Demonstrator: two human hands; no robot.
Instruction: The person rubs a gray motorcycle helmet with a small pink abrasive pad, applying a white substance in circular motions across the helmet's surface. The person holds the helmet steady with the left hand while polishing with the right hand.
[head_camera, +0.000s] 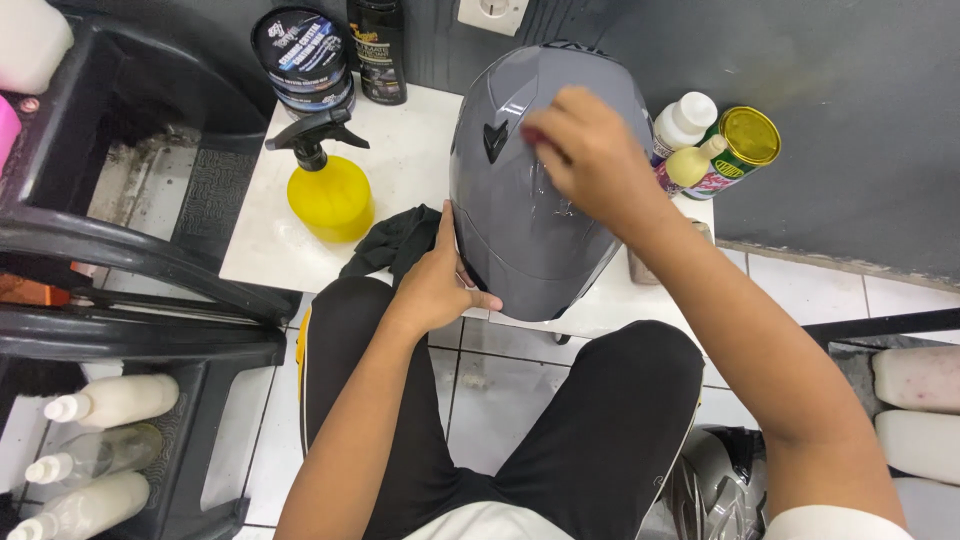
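**Head view: grey helmet steadied and rubbed on a small white table**

Head-camera coverage runs from a black plastic rack (150, 250) at the left, where three pale squeeze bottles (95, 450) are laid on its near shelf; their contents cannot be made out. On the white table (260, 230), a yellow spray bottle (328, 185) with a black trigger is stood upright, its liquid level hidden by the coloured wall. Behind it, at the far edge, stacked round tins (305, 55) are kept closed, and a dark bottle (378, 50) is set beside them. A dark cloth (395, 240) is crumpled between the spray bottle and the grey helmet (530, 230).

The helmet is stood at the table's near edge, above the person's knees. Its lower left rim is braced by the left hand (435, 285), fingers spread open against the shell. The right hand (590, 155) is pressed on the upper crown, fingers curled narrow, apparently around a small reddish pad, though that is largely hidden.

To the right, a white capped bottle (685, 120), a cream nozzle bottle (695, 160) and a gold-lidded can (745, 145) are crowded against the helmet.

A slip is judged possible: hard rubbing could push the helmet off the near edge or into those bottles, toppling them.
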